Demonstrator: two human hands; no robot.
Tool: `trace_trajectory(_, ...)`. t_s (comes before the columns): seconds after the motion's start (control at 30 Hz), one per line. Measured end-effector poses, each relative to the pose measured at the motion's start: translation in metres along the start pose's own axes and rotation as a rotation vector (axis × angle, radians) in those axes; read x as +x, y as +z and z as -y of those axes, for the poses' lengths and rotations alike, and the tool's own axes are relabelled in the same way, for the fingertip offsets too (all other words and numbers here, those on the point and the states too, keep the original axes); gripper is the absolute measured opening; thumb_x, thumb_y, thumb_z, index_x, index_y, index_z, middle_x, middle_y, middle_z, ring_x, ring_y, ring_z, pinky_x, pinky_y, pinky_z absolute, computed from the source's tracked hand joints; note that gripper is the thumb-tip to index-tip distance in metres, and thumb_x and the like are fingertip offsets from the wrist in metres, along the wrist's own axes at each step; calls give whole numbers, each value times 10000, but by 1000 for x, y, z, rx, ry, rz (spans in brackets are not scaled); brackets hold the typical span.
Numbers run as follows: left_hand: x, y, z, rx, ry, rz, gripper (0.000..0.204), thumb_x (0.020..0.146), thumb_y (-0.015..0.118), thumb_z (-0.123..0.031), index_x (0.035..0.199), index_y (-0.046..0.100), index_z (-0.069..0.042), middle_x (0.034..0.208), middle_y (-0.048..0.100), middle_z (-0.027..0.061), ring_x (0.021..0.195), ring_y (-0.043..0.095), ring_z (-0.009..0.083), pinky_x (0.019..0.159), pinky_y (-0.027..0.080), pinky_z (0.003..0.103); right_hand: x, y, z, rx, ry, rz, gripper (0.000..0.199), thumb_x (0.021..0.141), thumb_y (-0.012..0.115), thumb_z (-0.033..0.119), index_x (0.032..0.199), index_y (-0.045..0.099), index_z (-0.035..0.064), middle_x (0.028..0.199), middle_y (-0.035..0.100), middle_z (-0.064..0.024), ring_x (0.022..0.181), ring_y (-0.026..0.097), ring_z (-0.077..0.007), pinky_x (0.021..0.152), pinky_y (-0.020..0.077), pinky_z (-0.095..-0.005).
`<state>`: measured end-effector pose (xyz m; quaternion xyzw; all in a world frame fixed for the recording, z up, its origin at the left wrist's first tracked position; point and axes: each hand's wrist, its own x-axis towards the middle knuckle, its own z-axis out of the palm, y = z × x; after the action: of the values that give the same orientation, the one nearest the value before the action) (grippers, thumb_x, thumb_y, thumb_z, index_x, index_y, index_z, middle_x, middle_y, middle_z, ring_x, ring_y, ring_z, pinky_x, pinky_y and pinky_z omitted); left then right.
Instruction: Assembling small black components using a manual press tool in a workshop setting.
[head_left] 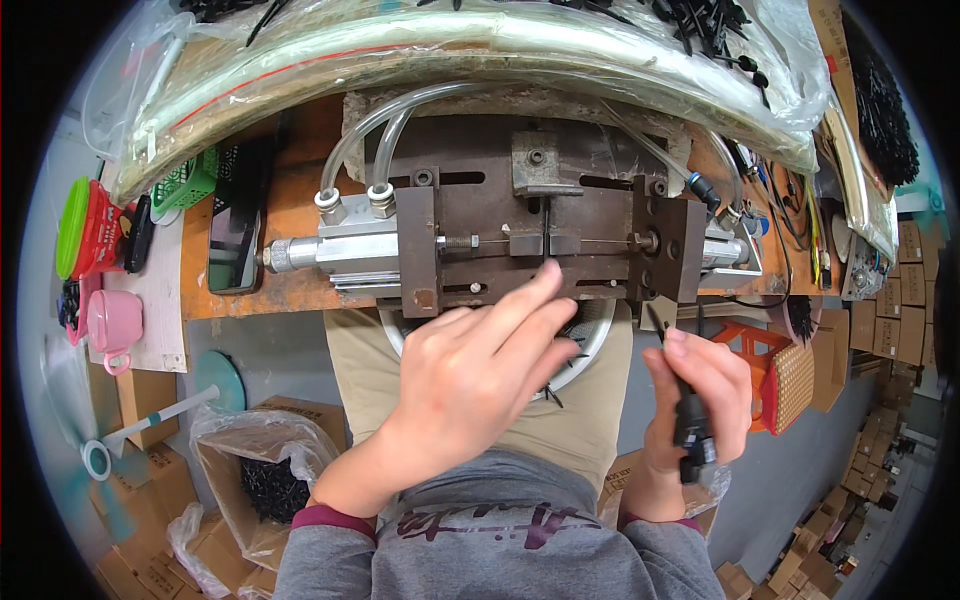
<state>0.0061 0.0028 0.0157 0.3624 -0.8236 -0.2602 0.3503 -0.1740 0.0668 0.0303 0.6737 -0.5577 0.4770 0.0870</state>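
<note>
We see our left hand (470,370) spread loosely open, fingers stretched forward, the fingertips (548,272) reaching the front edge of the dark metal fixture (540,225) near its middle slot; we cannot tell whether anything small is pinched there. Our right hand (700,400) is curled closed around a bundle of black cable ties (690,425), one thin tip (655,320) poking up toward the fixture's right block. The fixture sits on the orange bench (290,210), with a silver air cylinder (345,250) on its left fed by two clear hoses (385,125). Below the left hand, a white round basket (600,330) rests on our lap, mostly hidden by it. A clear plastic bag (450,45) of black ties lies across the back of the bench. A pink cup (113,322) stands far left, and an orange stool (745,345) is just beside the right hand.
</note>
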Motion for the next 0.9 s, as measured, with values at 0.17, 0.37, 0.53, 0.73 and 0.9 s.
trace_trajectory(0.17,-6,-15,-20,-588,17,37,420,664,864,-83,1050,715,-8,1011,709,126,767,693,175,653,554,274,-8,7,0,-20,-138,133,360,634,736,35,990,739,-16,983,688,-136,648,622,-186,541,497,-255)
trace_trajectory(0.37,-10,-14,-14,-290,70,-81,369,665,825,3,1019,722,-4,1003,694,132,807,680,206,647,551,287,-4,12,-2,16,-111,53,367,681,768,-8,1044,720,-14,1068,685,-163,760,677,-232,623,550,-291)
trace_trajectory(0.53,-4,-3,-1,140,95,-60,345,668,775,14,1001,685,13,1145,659,147,838,674,262,746,552,346,-10,8,-2,105,106,33,265,952,616,99,1184,607,-28,1129,648,-210,861,706,-263,745,572,-313)
trace_trajectory(0.73,3,6,5,332,162,13,265,716,744,-66,963,678,-1,1248,635,153,820,680,236,756,549,340,-16,20,-6,499,135,-140,239,931,629,64,1119,494,3,1165,618,-276,851,708,-299,784,575,-358)
trace_trajectory(0.9,3,3,5,335,118,31,273,719,754,-81,975,687,-12,1224,654,134,751,674,214,685,540,304,-21,12,-7,350,134,-63,275,862,697,-7,1069,518,15,1164,602,-264,831,701,-290,724,598,-326)
